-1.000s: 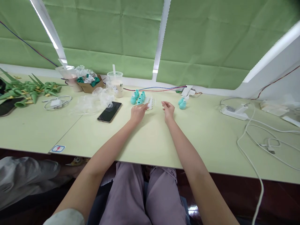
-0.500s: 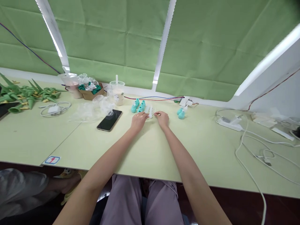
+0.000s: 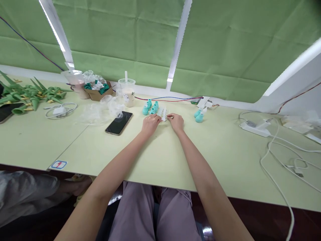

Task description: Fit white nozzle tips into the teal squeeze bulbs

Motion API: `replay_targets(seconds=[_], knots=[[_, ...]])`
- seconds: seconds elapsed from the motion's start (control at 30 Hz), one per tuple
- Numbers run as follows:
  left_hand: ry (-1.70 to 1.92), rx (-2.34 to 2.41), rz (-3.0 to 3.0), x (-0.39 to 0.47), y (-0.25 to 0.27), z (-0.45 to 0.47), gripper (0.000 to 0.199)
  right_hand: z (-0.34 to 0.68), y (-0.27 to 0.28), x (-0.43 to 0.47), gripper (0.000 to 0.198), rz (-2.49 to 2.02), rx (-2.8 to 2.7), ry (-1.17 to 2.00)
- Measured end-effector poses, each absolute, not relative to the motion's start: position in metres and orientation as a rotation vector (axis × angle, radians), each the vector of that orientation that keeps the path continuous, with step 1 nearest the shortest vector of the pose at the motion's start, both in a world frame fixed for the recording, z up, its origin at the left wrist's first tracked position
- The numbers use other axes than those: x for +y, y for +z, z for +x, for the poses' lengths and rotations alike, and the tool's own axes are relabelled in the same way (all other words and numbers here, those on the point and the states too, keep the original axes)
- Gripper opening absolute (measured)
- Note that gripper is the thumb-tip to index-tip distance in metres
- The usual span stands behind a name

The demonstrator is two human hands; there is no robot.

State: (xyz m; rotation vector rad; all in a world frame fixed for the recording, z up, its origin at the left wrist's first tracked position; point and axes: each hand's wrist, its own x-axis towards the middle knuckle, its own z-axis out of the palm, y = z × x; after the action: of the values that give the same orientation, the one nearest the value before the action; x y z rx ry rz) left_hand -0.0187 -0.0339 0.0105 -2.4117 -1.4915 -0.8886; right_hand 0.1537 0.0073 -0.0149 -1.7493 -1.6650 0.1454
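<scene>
At mid-table, a toothed white strip (image 3: 164,114) lies between two bare hands, beside a cluster of teal bulb-shaped pieces (image 3: 155,106).
The left hand (image 3: 150,125) is pinched on the strip's near end; the right hand (image 3: 177,122) has its fingertips bunched at the opposite edge, and I cannot tell whether they grip anything. The strip looks light, thin and perhaps bendy, its small teeth likely easy to snap, so the plain near end seems the safer hold. The teal pieces look soft and smooth, best taken round the belly. A sticker (image 3: 59,164) shows a red mark in a blue frame; print on the cup (image 3: 128,96) is too small to read.
</scene>
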Motion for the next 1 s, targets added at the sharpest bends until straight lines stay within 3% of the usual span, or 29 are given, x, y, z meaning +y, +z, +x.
replay_targets(seconds=[1.0], knots=[[-0.851, -1.529, -2.410, -0.0323, 0.0107, -0.0214, 0.025, 0.1504, -0.0171, 0.0067, 0.011, -1.738, -1.880, -0.104]])
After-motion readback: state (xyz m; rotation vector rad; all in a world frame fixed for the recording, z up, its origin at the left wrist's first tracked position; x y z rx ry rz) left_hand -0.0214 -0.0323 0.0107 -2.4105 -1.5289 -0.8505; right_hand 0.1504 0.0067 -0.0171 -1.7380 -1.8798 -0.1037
